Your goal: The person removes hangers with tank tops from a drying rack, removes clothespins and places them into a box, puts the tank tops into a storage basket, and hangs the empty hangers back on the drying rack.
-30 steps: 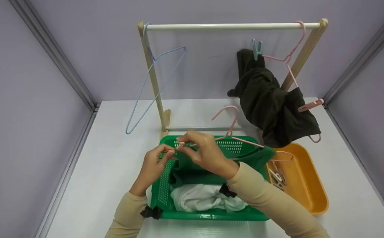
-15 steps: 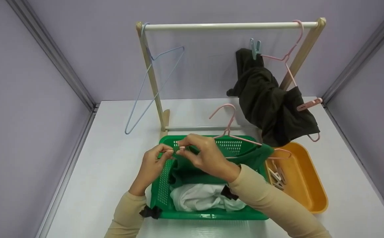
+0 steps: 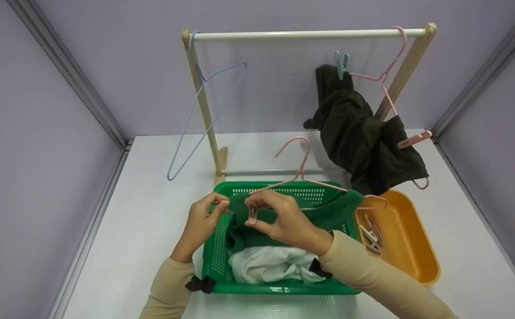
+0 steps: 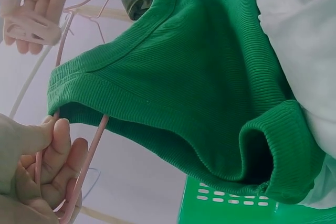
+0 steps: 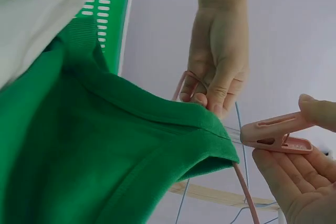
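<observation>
My left hand point(image 3: 202, 221) grips the end of a pink hanger point(image 3: 301, 166); in the left wrist view its fingers point(image 4: 55, 156) curl round the thin bars. A green ribbed garment point(image 4: 173, 77) hangs over the hanger, its edge band close to that hand. Between thumb and fingers, my right hand point(image 3: 290, 221) pinches a pink clothespin point(image 5: 278, 132) by its handles. The clothespin's nose points toward the cloth edge, a small gap away in the right wrist view. The hanger's other end sticks out of the green cloth at the right.
Beneath is a green basket point(image 3: 279, 290) with white cloth point(image 3: 270, 266) inside. An orange tray point(image 3: 416, 252) at right bears several clothespins point(image 3: 372, 237). Behind stands a rack point(image 3: 310, 34) with a blue hanger point(image 3: 186, 128) and a dark garment point(image 3: 354, 124) clipped on another pink hanger.
My right hand has moved a little right and down, turning the clothespin so its side faces the head camera. The hanger's hook has shifted slightly left and up. My left hand keeps its grip.
</observation>
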A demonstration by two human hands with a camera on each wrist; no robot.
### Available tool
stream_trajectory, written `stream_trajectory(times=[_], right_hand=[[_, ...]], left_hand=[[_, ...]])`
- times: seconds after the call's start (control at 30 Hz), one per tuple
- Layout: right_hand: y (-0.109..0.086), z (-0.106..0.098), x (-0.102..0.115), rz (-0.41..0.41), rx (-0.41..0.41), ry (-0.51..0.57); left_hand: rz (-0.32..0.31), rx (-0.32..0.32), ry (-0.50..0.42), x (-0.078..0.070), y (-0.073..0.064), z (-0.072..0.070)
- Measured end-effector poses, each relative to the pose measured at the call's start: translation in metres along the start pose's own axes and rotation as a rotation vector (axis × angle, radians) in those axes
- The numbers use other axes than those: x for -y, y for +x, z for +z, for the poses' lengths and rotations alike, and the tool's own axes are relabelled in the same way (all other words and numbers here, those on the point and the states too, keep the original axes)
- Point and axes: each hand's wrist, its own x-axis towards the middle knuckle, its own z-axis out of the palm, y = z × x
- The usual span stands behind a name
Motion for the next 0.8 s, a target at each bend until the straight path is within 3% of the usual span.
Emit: stream_trajectory(times=[0.47,0.8], right_hand=[[-0.012,-0.006,-0.008,0.023,0.019,0.051],[-0.035,-0.008,-0.026,0.061,0.004,0.077]], left_hand=[[-0.011,-0.001,-0.014,0.001,0.001,0.002],[-0.003,-0.021,0.005,0.003,0.000,-0.002]])
